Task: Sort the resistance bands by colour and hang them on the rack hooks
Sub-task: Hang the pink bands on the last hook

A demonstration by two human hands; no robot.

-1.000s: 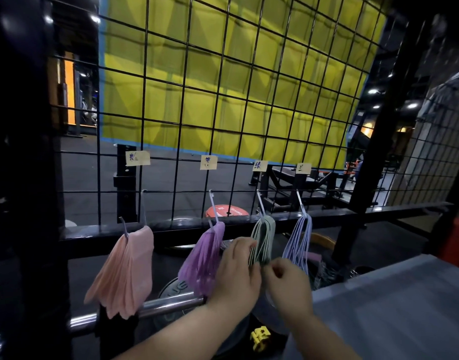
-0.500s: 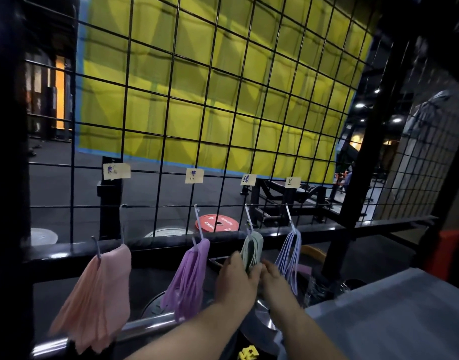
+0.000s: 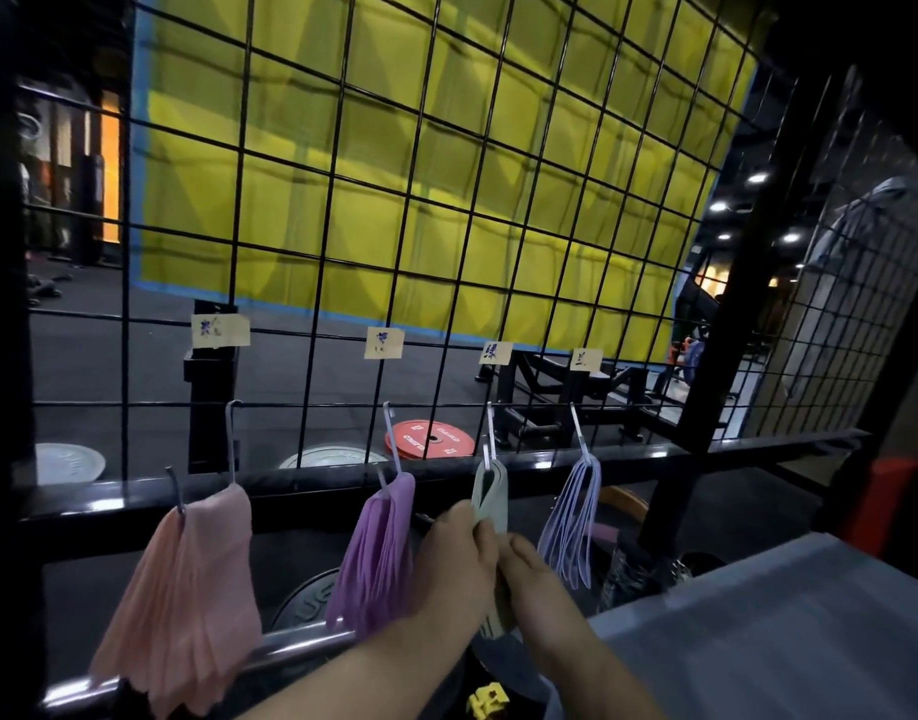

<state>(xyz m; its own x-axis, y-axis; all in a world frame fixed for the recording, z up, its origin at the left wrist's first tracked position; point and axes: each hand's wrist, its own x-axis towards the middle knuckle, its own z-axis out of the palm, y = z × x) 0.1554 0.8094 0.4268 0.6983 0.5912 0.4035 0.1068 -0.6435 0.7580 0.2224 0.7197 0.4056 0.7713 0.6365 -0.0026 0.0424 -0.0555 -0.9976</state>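
— While we are gripping the green bands (image 3: pixel 490 493) with both hands, which step are we working through?

— We are finishing the green group, as far as we are judging it. The bunch is hanging from the third hook (image 3: pixel 491 433) on the wire grid rack (image 3: pixel 337 283), under the third paper label (image 3: pixel 495 352), and we are holding its lower half. Our left hand (image 3: pixel 456 561) is curling its fingers round the bunch from the left. Our right hand (image 3: pixel 537 582) is pinching it from the right, with the thumb pressing against the strands. So both sets of fingers are clamping on rubber and neither is spreading.

— And where are the other colours hanging?

— The pink bands (image 3: pixel 186 589) are draping furthest left. The purple bands (image 3: pixel 378 553) are hanging just beside our left hand, and the pale blue bands (image 3: pixel 571 517) just beside our right. Each bunch is sitting under its own label, though we are not managing to read the writing.

— So what is the next move asking of us?

— We are thinking the green loops are needing to seat fully in the bend of the hook before we are letting go. That is calling for a gentle downward tug, then a slow opening of both hands, without brushing the neighbouring bunches loose. Whether any unsorted bands are waiting out of view, we are not able to tell.
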